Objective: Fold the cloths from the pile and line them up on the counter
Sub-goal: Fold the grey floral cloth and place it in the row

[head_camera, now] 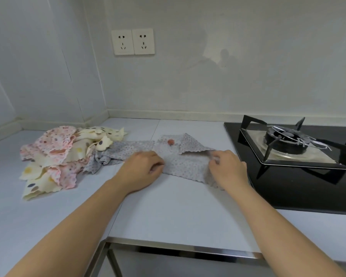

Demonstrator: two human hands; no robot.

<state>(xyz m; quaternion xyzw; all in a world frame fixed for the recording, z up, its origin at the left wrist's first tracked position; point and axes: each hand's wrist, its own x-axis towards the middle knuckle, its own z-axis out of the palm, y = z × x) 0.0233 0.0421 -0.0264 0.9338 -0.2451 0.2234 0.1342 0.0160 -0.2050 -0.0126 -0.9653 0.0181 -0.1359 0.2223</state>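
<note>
A grey dotted cloth (185, 163) lies spread on the white counter (168, 212) in the middle, its far right corner turned over and a small reddish loop near its far edge. My left hand (142, 169) grips the cloth's left part with curled fingers. My right hand (227, 169) pinches its right edge beside the stove. To the left sits the pile of cloths (58, 156), pink and cream with dots, with the grey cloth's left end tucked against it.
A black gas stove (296, 154) with a raised burner grate fills the counter's right side. Two wall sockets (132, 41) hang above. The counter's front edge has a steel rim (178, 245). Walls close the back and left.
</note>
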